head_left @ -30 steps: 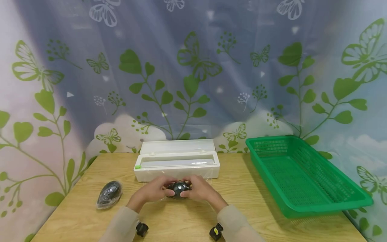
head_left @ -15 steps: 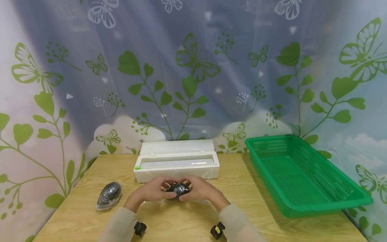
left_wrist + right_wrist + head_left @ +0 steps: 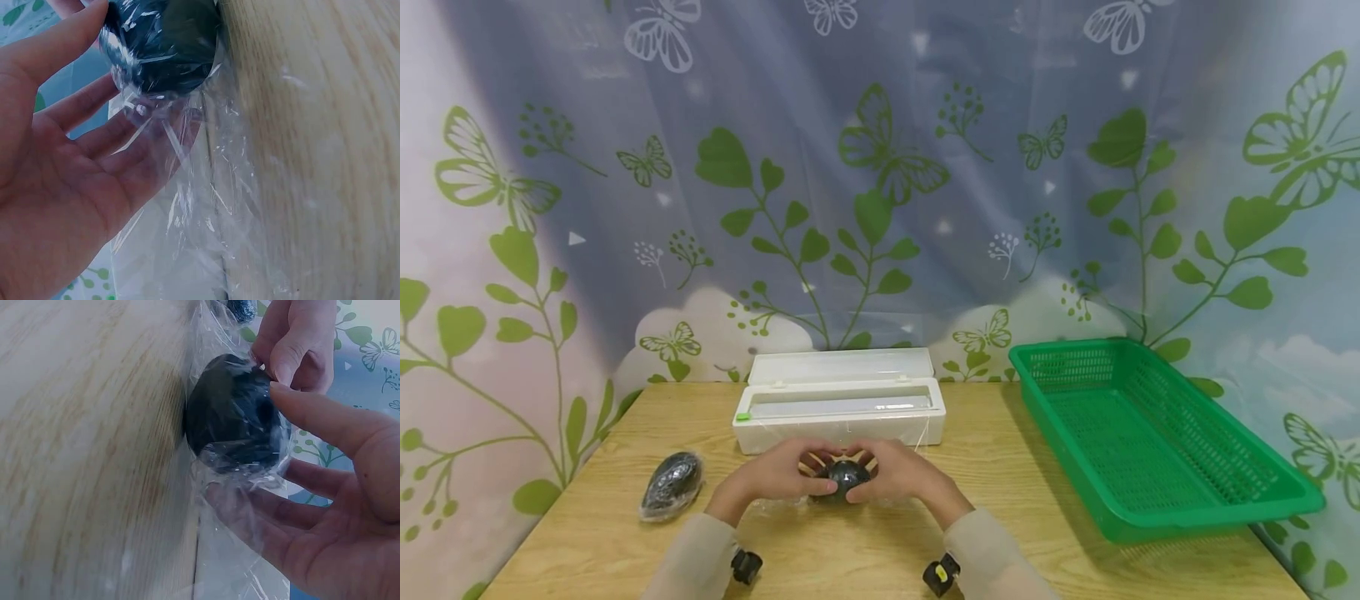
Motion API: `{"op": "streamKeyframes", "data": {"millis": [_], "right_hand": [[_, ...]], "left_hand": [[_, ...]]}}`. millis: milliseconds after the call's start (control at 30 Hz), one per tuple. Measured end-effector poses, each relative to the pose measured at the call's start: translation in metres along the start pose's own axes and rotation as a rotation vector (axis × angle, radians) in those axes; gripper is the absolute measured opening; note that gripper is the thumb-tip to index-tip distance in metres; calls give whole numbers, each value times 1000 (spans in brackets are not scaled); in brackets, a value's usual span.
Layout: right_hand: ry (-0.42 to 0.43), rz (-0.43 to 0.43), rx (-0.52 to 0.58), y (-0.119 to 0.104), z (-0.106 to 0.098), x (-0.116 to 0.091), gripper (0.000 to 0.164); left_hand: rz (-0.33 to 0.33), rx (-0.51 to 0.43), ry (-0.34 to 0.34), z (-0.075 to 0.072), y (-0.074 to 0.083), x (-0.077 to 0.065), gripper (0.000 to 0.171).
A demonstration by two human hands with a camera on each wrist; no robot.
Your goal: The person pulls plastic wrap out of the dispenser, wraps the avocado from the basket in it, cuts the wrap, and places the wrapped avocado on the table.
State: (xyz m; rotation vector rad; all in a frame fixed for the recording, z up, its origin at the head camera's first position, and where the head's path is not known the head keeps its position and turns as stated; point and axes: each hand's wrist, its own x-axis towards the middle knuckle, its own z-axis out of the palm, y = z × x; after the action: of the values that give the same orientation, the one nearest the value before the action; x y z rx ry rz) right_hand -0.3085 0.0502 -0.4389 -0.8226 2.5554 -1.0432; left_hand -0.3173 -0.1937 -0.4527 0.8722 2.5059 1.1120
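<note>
A dark green avocado (image 3: 850, 476) rests low over the table in the middle of the head view, with clear cling film around it. My left hand (image 3: 781, 472) holds it from the left, thumb at its near side and fingers behind. From the right, my right hand (image 3: 897, 472) holds it the same way. In the left wrist view, loose cling film (image 3: 187, 206) trails from the avocado (image 3: 165, 47) across the fingers and the wood. Crinkled film also covers the avocado (image 3: 231, 419) in the right wrist view.
Behind the hands stands a white cling film dispenser (image 3: 838, 432), its lid up and a roll inside. A second wrapped avocado (image 3: 672, 485) lies at the left of the wooden table (image 3: 1000, 500). On the right is a green perforated basket (image 3: 1217, 508). A patterned curtain closes the back.
Both hands stay around the avocado, with small shifts of the fingers. The avocado turns slightly between them, and the film in front of the dispenser bunches closer to the hands.
</note>
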Motion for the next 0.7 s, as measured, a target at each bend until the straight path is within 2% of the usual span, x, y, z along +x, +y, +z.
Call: {"op": "streamKeyframes", "data": {"millis": [133, 433, 700], "right_hand": [[-20, 9, 21, 0, -2, -1, 53], [-26, -39, -42, -1, -4, -3, 50], [-35, -41, -55, -5, -3, -4, 46]], "left_hand": [[-8, -35, -12, -1, 1, -1, 52], [-5, -32, -46, -1, 3, -3, 48], [34, -57, -64, -2, 7, -5, 43]]}}
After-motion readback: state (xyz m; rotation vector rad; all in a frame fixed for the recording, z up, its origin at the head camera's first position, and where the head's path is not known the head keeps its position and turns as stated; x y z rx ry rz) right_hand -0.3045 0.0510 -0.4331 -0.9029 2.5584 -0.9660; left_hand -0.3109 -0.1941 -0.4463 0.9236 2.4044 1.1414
